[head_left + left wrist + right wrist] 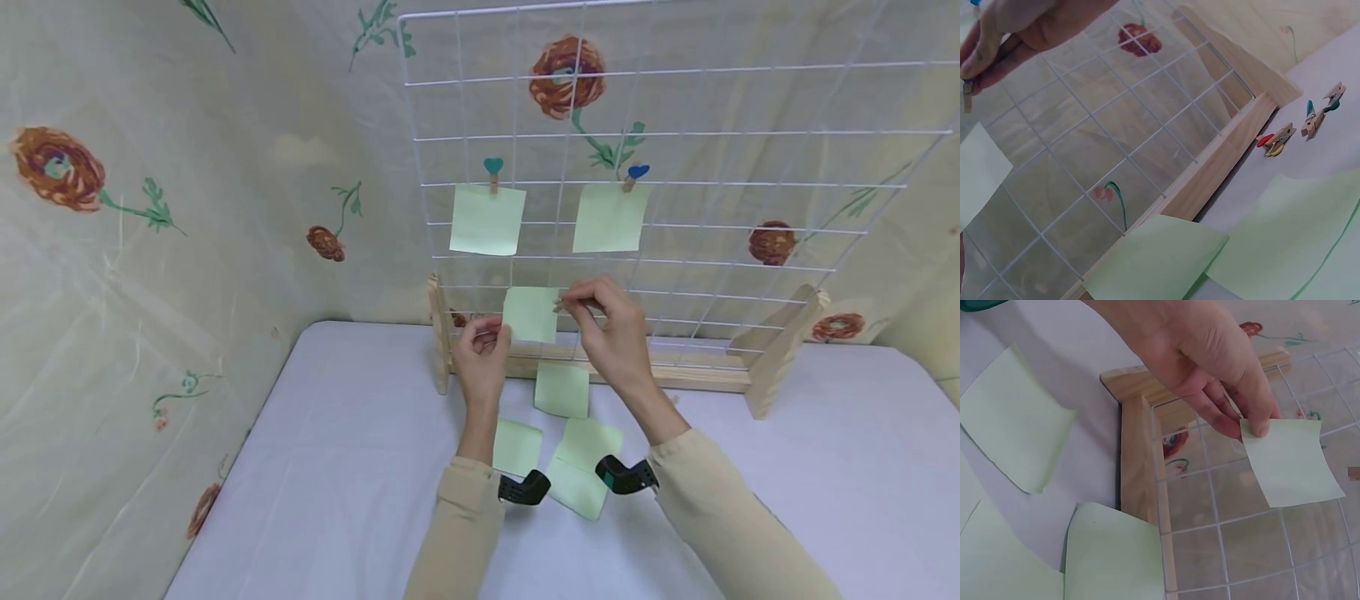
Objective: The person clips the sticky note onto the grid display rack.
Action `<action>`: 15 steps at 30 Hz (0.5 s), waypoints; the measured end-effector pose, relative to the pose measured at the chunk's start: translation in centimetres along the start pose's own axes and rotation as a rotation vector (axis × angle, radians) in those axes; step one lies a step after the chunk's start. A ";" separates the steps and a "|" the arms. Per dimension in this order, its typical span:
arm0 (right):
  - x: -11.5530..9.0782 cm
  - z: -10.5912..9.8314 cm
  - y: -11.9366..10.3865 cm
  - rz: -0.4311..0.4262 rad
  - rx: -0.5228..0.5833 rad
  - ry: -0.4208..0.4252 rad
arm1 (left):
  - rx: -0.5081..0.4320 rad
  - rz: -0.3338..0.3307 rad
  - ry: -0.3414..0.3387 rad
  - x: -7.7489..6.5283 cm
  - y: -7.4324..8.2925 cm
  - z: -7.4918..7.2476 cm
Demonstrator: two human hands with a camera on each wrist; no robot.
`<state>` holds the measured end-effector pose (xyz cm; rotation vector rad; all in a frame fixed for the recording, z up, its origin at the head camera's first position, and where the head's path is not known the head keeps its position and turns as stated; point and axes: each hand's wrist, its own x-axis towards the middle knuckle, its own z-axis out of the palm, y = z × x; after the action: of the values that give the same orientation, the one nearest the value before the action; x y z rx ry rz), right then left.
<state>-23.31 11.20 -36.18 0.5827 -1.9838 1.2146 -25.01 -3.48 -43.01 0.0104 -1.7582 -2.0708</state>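
Note (530,315) at grid's (682,133) 7 o'clock | left hand (483,358) pinches its 8 o'clock edge | right hand (611,329) pinches clothespin (967,99) at 2 o'clock | probable step: aligning | next likely needs clothespin opened

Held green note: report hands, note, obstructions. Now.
Left hand pinches green note by one edge, before wire grid. Right hand pinches clothespin nearby. Note unclipped. No obstruction visible.
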 end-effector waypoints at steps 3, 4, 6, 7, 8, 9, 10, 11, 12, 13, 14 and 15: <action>0.3 0.2 0.0 -0.007 -0.003 -0.002 | -0.002 -0.001 -0.004 0.0 0.0 0.0; 0.3 0.3 0.1 -0.011 0.000 -0.001 | -0.006 -0.002 -0.004 0.0 0.0 0.0; 0.5 0.4 0.3 -0.022 0.003 -0.002 | -0.012 -0.010 -0.004 0.0 -0.1 0.0; 0.7 0.4 -0.1 -0.028 0.001 -0.003 | -0.014 -0.013 -0.003 -0.1 -0.1 0.0; 0.8 0.5 -0.1 -0.035 -0.001 -0.003 | -0.016 -0.016 -0.002 -0.1 -0.1 0.0; 0.9 0.6 -0.1 -0.043 -0.002 -0.005 | -0.014 -0.021 -0.002 -0.1 -0.1 -0.1; 1.0 0.7 0.1 -0.049 -0.006 -0.007 | -0.013 -0.025 0.000 0.0 -0.1 -0.1; 1.1 0.8 0.3 -0.053 -0.010 -0.009 | -0.007 -0.028 0.001 0.0 -0.1 -0.1; 1.1 0.8 0.6 -0.056 -0.016 -0.014 | -0.004 -0.029 0.002 0.0 -0.1 -0.1; 1.2 0.9 0.9 -0.058 -0.022 -0.018 | -0.001 -0.030 0.002 0.0 -0.1 -0.1; 1.2 1.0 1.4 -0.060 -0.024 -0.022 | 0.002 -0.029 0.002 0.0 0.0 -0.1; 1.2 1.1 1.8 -0.061 -0.026 -0.026 | 0.003 -0.028 0.002 0.0 0.0 -0.1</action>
<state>-25.73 10.99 -36.56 0.6443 -1.9861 1.1474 -25.03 -3.55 -43.04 0.0383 -1.7693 -2.0877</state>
